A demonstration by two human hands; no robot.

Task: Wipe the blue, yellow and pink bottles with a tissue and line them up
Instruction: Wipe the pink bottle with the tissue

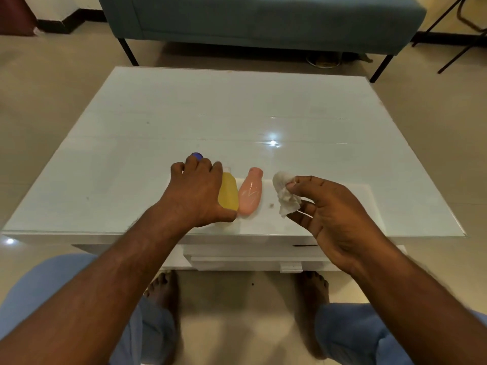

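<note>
A: Item, blue bottle [197, 155]: where do we log it?

B: Centre frame, under our left hand [196, 191], closed over it; long axis pointing up-frame, beside yellow bottle [228, 192]. Right hand [333, 212] pinches the tissue [286, 192].

A: How many bottles?
B: Three in a row: blue bottle [197, 155], only its cap showing, yellow bottle [228, 193], pink bottle [250, 191].
A: Tissues?
B: One tissue [285, 194], at the right.
A: Hands?
B: Two: left hand [196, 191], right hand [334, 214].
</note>
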